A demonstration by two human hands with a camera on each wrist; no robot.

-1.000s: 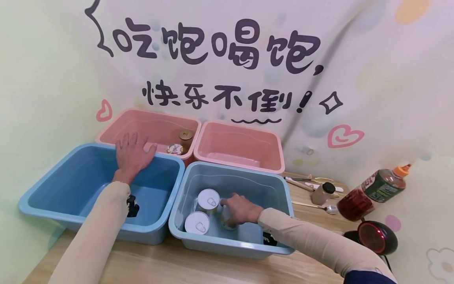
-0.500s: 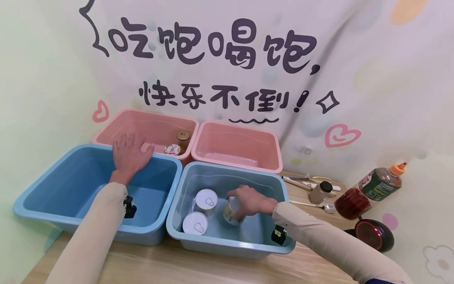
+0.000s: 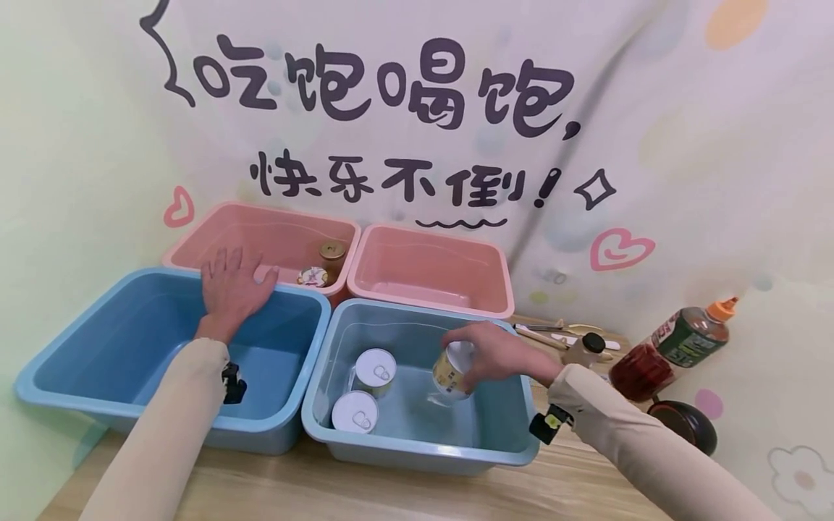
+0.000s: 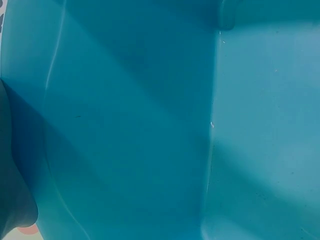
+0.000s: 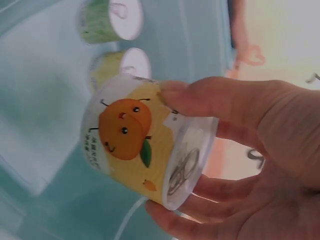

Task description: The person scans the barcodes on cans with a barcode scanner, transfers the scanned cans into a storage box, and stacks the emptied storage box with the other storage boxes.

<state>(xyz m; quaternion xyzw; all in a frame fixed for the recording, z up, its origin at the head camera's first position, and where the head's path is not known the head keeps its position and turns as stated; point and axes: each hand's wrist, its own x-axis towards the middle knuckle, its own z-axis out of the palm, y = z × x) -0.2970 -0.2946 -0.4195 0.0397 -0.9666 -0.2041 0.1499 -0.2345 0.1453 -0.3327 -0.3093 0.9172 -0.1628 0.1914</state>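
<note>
Held can [image 3: 447, 374] — right of two cans [image 3: 374, 367] in front-right tub [image 3: 417, 446].

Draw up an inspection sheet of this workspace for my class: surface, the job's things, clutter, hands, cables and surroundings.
Surface: wood-grain table, visible in front of the basins.
Job's things: two white-lidded cans stand in the right-hand blue basin; a third can, with an orange-fruit label, is tilted.
Clutter: dark-capped jar, orange-tipped bottle and black rounded object, all on the right.
Hands: left hand lies over the far rim of the left-hand blue basin; right hand grips the third can.
Cables: nothing seen.
Surroundings: two pink basins behind; backdrop printed with dark characters.
</note>
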